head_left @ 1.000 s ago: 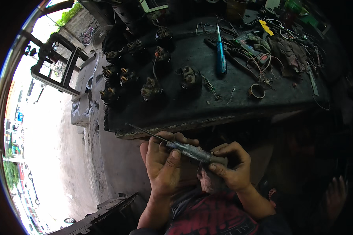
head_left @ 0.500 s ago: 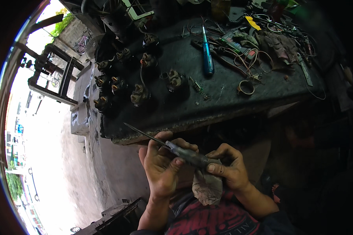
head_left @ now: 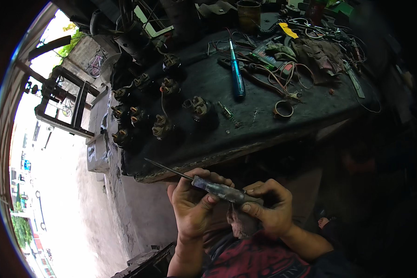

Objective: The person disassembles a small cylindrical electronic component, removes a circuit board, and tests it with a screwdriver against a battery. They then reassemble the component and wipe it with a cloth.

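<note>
My left hand [head_left: 192,211] is closed round a screwdriver [head_left: 221,190], its fingers behind the thick, grimy grey handle and its thumb against the near side. The thin dark shaft points up and left, its tip over the bench's near edge. At the handle's butt end, my right hand [head_left: 274,206] pinches a dirty cloth [head_left: 238,222] against the handle, thumb in front and fingers folded. The cloth hangs below the handle in front of my shirt. The fingers hide part of the butt end.
On the black-topped bench [head_left: 194,143] stand several small round parts with terminals [head_left: 161,127]. Beyond my hands lie a blue screwdriver [head_left: 237,78], a small spring [head_left: 226,110], a metal ring [head_left: 283,109] and tangled wires [head_left: 287,76]. A metal frame [head_left: 74,99] stands at the left.
The whole view has shifted slightly. The cloth hangs differently and less of it shows below the handle. Both hands keep their hold, the right one now wrapped further over the butt end.
</note>
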Available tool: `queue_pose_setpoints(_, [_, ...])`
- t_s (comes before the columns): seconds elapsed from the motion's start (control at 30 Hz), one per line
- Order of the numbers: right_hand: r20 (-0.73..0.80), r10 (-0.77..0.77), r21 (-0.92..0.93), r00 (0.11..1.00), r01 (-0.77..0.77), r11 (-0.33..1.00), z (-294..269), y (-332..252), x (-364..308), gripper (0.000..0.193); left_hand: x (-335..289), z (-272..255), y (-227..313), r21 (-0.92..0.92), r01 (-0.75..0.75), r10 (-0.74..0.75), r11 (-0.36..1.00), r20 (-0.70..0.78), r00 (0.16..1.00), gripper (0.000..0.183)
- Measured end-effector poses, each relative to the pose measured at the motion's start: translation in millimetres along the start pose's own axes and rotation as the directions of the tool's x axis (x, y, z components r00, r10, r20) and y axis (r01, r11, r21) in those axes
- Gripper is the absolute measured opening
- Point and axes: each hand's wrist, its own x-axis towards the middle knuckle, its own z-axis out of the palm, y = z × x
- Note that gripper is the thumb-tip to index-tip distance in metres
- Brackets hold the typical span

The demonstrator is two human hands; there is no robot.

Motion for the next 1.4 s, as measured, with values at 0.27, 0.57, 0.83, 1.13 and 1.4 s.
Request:
queue_pose_setpoints(0.27, [0.030,-0.028,0.061,0.999,0.026,0.998,-5,12,-1,0.027,3,-1,2,0.180,-0.022,0.021,0.983,0.005,1.000,0.047])
queue_pose_setpoints(0.57, [0.072,0.191,0.043,0.979,-0.194,0.980,-12,-14,9,0.021,15,50,-4,0.340,-0.156,0.246,0.927,-0.242,0.939,0.018])
queue_pose_setpoints(0.83, [-0.062,-0.276,-0.270,0.959,0.249,0.930,-14,4,-4,0.028,6,23,1,0.266,0.106,-0.110,0.958,-0.002,0.994,0.060])
queue_pose_setpoints(1.13, [-0.033,0.000,0.159,0.999,0.005,0.987,-10,-1,2,0.024,3,28,-7,0.090,0.016,-0.018,0.996,0.020,1.000,0.052])
queue_pose_setpoints(1.4, [-0.033,0.041,0.097,0.999,-0.038,0.995,-21,0,4,0.023,12,-5,9,-0.060,-0.090,0.090,0.994,-0.015,0.996,0.044])
